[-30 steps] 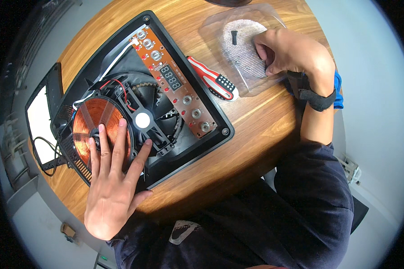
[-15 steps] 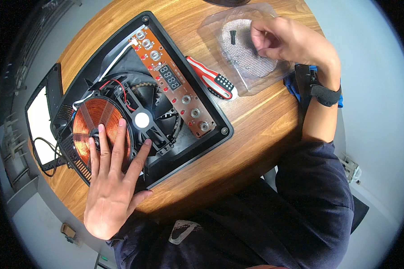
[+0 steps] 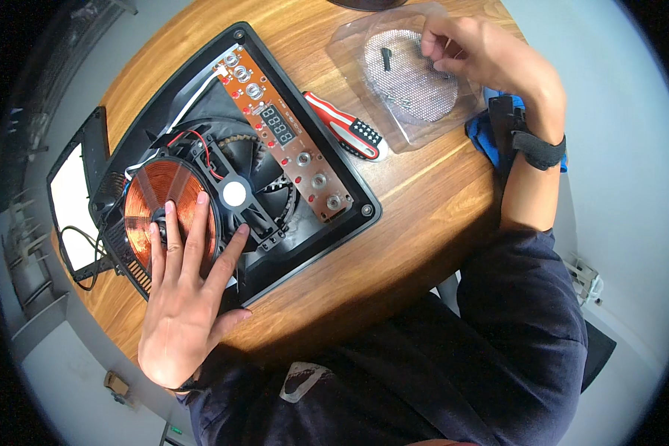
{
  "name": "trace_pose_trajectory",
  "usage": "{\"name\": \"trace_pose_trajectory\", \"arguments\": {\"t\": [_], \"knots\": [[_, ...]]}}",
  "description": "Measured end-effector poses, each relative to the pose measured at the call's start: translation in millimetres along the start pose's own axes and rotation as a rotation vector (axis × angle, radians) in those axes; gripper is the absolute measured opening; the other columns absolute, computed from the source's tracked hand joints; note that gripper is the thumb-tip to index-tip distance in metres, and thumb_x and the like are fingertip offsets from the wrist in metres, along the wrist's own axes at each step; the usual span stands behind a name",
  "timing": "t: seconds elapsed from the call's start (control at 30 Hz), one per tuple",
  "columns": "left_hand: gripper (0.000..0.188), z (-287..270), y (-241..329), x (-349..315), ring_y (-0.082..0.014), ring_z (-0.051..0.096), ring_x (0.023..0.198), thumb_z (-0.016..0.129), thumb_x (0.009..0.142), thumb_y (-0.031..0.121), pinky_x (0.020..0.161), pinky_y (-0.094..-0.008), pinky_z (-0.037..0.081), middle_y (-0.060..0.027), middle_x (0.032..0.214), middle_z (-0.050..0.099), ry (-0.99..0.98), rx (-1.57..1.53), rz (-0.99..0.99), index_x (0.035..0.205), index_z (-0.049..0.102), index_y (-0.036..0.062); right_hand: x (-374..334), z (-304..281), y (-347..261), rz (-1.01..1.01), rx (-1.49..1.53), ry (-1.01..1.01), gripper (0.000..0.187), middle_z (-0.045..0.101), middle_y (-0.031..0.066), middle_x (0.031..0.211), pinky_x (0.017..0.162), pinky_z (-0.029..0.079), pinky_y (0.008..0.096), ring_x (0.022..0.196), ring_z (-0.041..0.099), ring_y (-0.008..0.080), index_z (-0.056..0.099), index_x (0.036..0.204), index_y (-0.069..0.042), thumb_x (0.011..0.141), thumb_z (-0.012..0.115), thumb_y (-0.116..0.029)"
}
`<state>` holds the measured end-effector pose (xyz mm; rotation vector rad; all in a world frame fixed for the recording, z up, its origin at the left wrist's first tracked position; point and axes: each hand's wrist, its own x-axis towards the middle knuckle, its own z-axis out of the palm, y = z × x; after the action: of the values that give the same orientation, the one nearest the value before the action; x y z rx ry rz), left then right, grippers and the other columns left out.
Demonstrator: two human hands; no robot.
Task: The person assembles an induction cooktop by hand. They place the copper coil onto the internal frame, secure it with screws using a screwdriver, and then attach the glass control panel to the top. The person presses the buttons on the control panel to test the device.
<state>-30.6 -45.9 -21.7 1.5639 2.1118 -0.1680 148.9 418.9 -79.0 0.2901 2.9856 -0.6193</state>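
My left hand [image 3: 182, 308] lies flat with fingers spread over the round copper coil [image 3: 163, 178] of an opened induction cooker [image 3: 312, 253]. Inside its black housing are a fan [image 3: 271, 189] and a brown circuit board [image 3: 279, 123] with a digit display and several springs. At the far right, my right hand [image 3: 461, 56] is pinched above a clear plastic tray [image 3: 409, 141]; anything between its fingertips is too small to make out. A round patterned mat [image 3: 424, 93], several small screws [image 3: 401, 102] and a small black piece [image 3: 386, 59] show in the tray.
A screwdriver handle [image 3: 342, 124] in red, white and black lies between the housing and the tray. Beside my right wrist is a blue cloth [image 3: 483, 141] with a black object on it. Left of the cooker, a dark-framed panel [image 3: 74, 201] with a black cable leans at the table edge.
My right hand has shifted slightly farther away over the tray, fingers still pinched. My left hand stays on the coil. The whole view has moved a little.
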Motion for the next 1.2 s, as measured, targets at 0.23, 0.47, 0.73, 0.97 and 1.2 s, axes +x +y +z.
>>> {"name": "trace_pose_trajectory", "arguments": {"t": [0.23,0.47,0.73,0.97,1.2], "knots": [[0.099,-6,-7,-5,-0.0524,0.023,0.175,0.098,0.073,0.032,0.142,-0.0637,0.023,-0.0237,0.189,0.031,0.043,-0.041,0.081,0.164,0.064,0.0093,1,5,-19,0.183,-0.055,-0.145,0.034,0.080,0.0141,0.103,0.092,0.063,0.0437,0.100,0.078,0.0336,0.069,0.119,-0.004,0.092,0.091,-0.003],[0.078,-10,-23,-35,-0.0497,0.036,0.171,0.092,0.089,0.025,0.139,-0.0620,0.034,-0.0204,0.185,0.041,0.226,-0.032,0.003,0.161,0.067,0.0093,10,9,-49,-0.041,-0.092,-0.087,0.036,0.080,0.0178,0.108,0.094,0.063,0.0452,0.106,0.079,0.0385,0.073,0.121,-0.003,0.089,0.090,0.000],[0.071,2,-36,-53,-0.0469,0.038,0.171,0.090,0.093,0.021,0.139,-0.0580,0.036,-0.0196,0.185,0.040,0.208,-0.052,-0.131,0.159,0.068,0.0065,22,37,-58,-0.211,-0.034,0.013,0.021,0.077,0.0202,0.099,0.086,0.061,0.0480,0.099,0.075,0.0435,0.074,0.108,-0.001,0.090,0.085,0.000],[0.067,6,-37,-51,-0.0484,0.044,0.167,0.089,0.095,0.020,0.137,-0.0572,0.039,-0.0203,0.185,0.040,0.182,-0.071,-0.135,0.157,0.069,0.0062,23,41,-51,-0.205,-0.082,-0.023,0.014,0.075,0.0214,0.094,0.080,0.059,0.0476,0.090,0.073,0.0437,0.070,0.100,-0.001,0.093,0.082,-0.002],[0.068,8,-38,-49,-0.0484,0.046,0.165,0.089,0.095,0.019,0.136,-0.0558,0.040,-0.0211,0.184,0.042,0.187,-0.060,-0.152,0.158,0.067,0.0065,19,26,-39,-0.236,-0.105,0.033,0.010,0.070,0.0214,0.091,0.079,0.058,0.0463,0.086,0.069,0.0426,0.069,0.101,-0.001,0.101,0.078,-0.006]]}}
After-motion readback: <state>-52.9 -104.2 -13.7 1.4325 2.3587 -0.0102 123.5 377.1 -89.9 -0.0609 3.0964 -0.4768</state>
